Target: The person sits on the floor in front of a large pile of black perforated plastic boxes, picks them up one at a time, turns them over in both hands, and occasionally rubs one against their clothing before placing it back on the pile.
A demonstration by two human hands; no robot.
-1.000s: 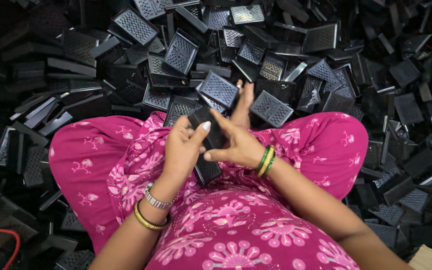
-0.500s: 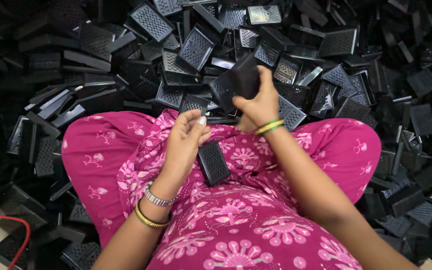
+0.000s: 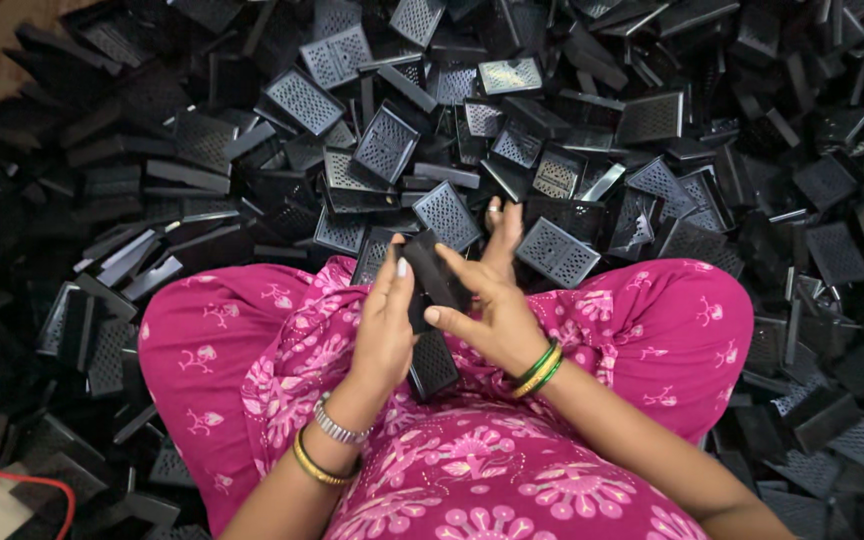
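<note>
My fingers (image 3: 399,268) on both sides are closed narrow on one small black plastic piece (image 3: 432,278), left hand (image 3: 384,325) pinching its left edge, right hand (image 3: 492,315) cupping it from the right, held just above my pink-clad lap (image 3: 282,340). Looks light, rigid, smooth moulded plastic with a perforated grille face, so grip the solid side edges, not the thin grille. A second black piece (image 3: 434,365) lies on the lap below, and the pile of like pieces (image 3: 382,140) sits in front.
</note>
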